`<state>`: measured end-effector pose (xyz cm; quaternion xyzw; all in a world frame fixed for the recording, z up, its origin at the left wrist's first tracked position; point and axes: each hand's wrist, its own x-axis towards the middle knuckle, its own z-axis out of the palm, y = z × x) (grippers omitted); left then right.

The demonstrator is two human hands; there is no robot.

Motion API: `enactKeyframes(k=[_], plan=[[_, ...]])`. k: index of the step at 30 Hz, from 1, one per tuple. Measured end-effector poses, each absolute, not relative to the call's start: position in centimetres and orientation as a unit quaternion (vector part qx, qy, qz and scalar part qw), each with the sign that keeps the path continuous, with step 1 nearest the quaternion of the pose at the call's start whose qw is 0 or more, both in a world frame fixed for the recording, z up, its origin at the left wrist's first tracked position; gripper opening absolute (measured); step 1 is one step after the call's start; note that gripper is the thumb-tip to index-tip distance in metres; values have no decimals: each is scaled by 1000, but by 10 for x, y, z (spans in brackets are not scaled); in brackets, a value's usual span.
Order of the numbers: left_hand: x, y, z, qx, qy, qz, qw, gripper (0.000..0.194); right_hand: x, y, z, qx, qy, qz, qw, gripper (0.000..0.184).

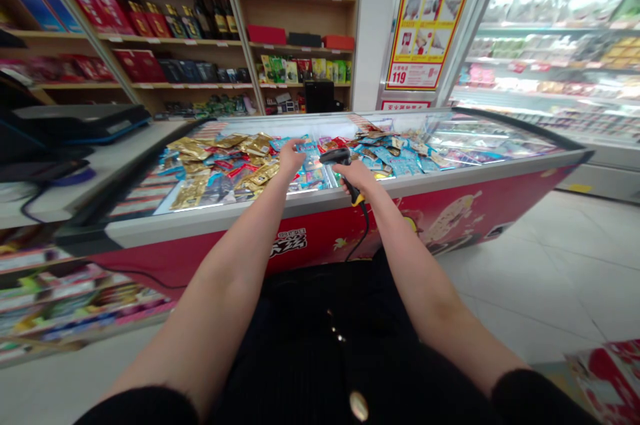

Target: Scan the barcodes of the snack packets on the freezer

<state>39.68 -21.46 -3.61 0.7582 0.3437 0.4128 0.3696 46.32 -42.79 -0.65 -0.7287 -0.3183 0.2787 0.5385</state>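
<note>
My right hand [356, 175] is wrapped around the handle of a black and yellow barcode scanner [336, 156], its head pointing left and its cord hanging down the freezer front. To the left, my left hand [291, 157] reaches out with thumb and fingers apart, curved to the right. Just beside its fingertips are light blue packets [311, 157]; whether the fingers touch one is too blurred to see. Gold packets [193, 188] mixed with red and blue ones lie in a heap left of my left hand. Another heap of blue packets [403, 164] is right of the scanner.
Both heaps lie on the glass top of a red chest freezer [500, 202] with a raised grey rim. A counter with dark equipment [85, 122] stands at the left. Shelves of boxes and bottles [180, 42] line the back, and a lit display cooler [555, 65] is at the right.
</note>
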Motion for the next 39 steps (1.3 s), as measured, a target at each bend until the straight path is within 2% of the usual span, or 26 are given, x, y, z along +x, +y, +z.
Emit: enactKeyframes(k=[9,39], plan=[[394,-212,-33,762,358,424,334,57,463,-423,-9,-729,-323,281,535,29],[405,-208,-40,771,343,431,320,55,466,-428,-8,-727,-322,268,543,30]])
